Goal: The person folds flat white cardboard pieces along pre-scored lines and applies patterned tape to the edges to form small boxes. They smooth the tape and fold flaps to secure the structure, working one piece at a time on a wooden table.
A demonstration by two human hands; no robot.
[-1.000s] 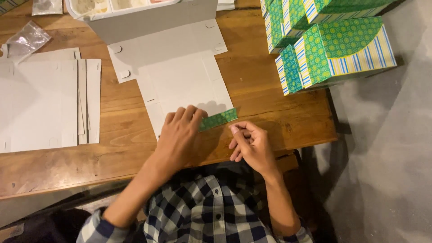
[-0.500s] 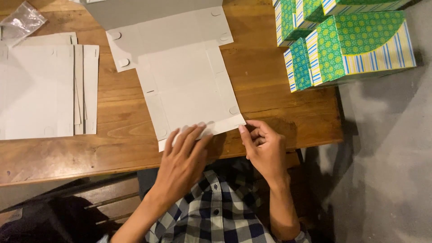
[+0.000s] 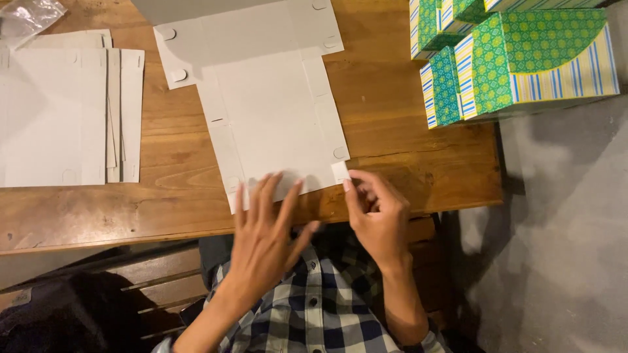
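I have the flat white box blank lying plain side up on the wooden table, its near edge at the table's front. My left hand lies spread flat on that edge; my right hand pinches the corner tab. I'd crease along the score line with even pressure. Finished green patterned boxes stand right, more blanks left, grey floor beyond

1. Wooden table, brown planks.
2. Flat white box blank, centre, w/ tabs.
3. Stacked white card sheets, left.
4. Green patterned boxes, right edge.
5. Clear plastic bag, top-left corner.
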